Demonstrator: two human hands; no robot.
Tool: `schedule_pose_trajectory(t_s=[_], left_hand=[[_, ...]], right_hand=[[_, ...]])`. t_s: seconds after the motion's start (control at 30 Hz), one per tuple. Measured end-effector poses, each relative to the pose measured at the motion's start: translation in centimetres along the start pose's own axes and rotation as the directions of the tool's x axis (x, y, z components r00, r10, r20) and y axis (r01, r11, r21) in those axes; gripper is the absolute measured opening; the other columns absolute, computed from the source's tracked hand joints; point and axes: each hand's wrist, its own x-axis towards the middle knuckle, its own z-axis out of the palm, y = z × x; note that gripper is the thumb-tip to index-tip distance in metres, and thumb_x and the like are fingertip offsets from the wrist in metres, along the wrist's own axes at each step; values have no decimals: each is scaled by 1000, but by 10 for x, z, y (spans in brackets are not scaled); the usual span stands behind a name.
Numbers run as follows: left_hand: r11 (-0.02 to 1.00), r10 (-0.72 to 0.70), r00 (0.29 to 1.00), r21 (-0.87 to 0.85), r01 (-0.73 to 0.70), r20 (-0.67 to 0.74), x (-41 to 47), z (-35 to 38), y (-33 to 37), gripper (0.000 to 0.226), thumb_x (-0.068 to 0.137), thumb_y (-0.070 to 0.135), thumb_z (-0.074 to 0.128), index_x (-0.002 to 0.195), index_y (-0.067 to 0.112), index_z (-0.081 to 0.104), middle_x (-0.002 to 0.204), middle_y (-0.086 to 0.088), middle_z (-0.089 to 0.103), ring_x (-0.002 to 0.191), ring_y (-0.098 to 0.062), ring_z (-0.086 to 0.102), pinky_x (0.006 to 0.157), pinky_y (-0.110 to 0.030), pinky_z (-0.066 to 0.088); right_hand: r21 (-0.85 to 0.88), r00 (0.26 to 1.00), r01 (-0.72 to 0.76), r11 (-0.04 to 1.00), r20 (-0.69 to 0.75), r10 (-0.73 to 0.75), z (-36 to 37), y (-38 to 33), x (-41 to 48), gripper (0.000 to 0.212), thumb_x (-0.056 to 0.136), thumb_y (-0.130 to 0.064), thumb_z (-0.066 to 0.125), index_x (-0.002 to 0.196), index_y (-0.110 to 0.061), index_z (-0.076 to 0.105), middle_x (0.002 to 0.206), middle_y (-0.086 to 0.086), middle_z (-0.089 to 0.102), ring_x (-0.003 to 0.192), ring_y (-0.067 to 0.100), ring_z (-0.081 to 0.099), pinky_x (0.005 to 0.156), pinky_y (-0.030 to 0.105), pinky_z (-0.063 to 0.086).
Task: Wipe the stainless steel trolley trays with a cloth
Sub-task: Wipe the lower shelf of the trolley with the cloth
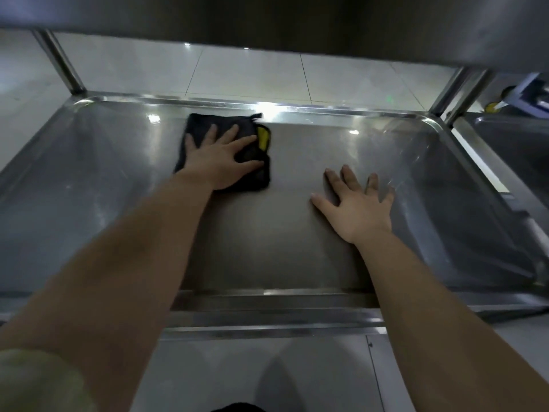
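The left hand (219,156) lies flat with its fingers spread wide. It presses a folded black cloth with a yellow patch (202,123) onto the floor of the shallow stainless steel trolley tray (297,248), near the far rim and left of centre. The right hand (361,203) is open too and holds nothing. Its spread fingers rest on bare steel to the right, well apart from the cloth.

Only palm pressure pins the cloth, so a quick stroke could let it bunch up or slide out from under the hand, and the yellow fold may flip open. The bare right palm probably leaves prints on the polished metal, which would then need a second pass. A flat hand may skip the rounded corners and the raised rim. The grey steel upper shelf (267,22) hangs over the tray, and a reach to the far corners could knock a forearm or head against it. Weight on the right hand might shift the trolley; its wheels are out of sight.
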Motion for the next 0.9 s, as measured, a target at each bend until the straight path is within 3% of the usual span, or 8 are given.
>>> schedule_pose_trajectory(t_s=[0.1,0.17,0.3,0.4,0.47,0.53,0.7,0.9], left_hand=[[987,-159,987,-1,159,-21,-20,-3,-84,70,79,85,25,144,62,11,162,16,3,150,-26,0,111,-68,-2],[982,-186,982,6,186,-42,-30,-2,-108,70,78,86,23,143,62,12,162,15,4,150,-28,1,111,-68,-3],[982,-187,980,-2,187,-64,-28,-1,-106,65,82,83,25,143,63,12,162,15,4,149,-29,0,110,-68,-5],[983,-182,981,-8,182,-73,-28,-2,-106,65,82,82,25,143,63,12,162,16,4,149,-29,-1,109,-68,-5],[983,-183,980,-9,183,-73,-29,-2,-106,66,81,83,25,143,62,13,162,16,3,149,-29,-1,109,-68,-6],[983,-182,981,-7,182,-64,-29,-2,-104,69,80,84,23,144,62,12,162,16,2,149,-29,-3,110,-68,-7],[986,-166,986,-9,166,-20,-31,-8,-102,68,82,82,23,146,59,11,163,14,-1,149,-29,-5,110,-68,-8],[1000,-16,1000,15,16,14,-50,-5,-76,63,86,78,23,145,61,9,162,17,-3,149,-27,-10,110,-68,-11]], right_hand=[[-20,1000,-6,1000,4,6,-1,-6,1,83,72,-88,4,147,-53,3,162,-16,0,148,38,-4,112,66,-5],[-39,999,-23,999,23,24,-2,-10,2,80,73,-87,4,147,-54,2,162,-16,-1,148,38,-5,112,66,-6],[-46,991,-83,996,106,87,-13,-40,11,74,79,-84,13,146,-55,1,162,-17,-4,146,44,-5,107,71,-5],[-24,973,179,984,152,-173,-13,-110,18,74,84,-80,21,149,-51,2,162,-17,-4,146,44,-5,110,70,-2],[9,950,264,964,168,-262,-8,-149,15,73,85,-79,19,149,-51,-3,162,-16,-10,145,46,-13,107,71,-11],[18,962,239,971,135,-239,-2,-160,15,73,84,-81,14,149,-52,-5,162,-14,-12,143,47,-18,103,72,-16],[-11,974,215,977,77,-213,4,-155,15,75,81,-83,10,148,-53,-5,162,-15,-9,145,46,-14,104,73,-13],[-74,977,205,976,72,-199,5,-156,15,75,78,-84,3,147,-54,-8,162,-17,-9,145,45,-9,105,74,-5]])
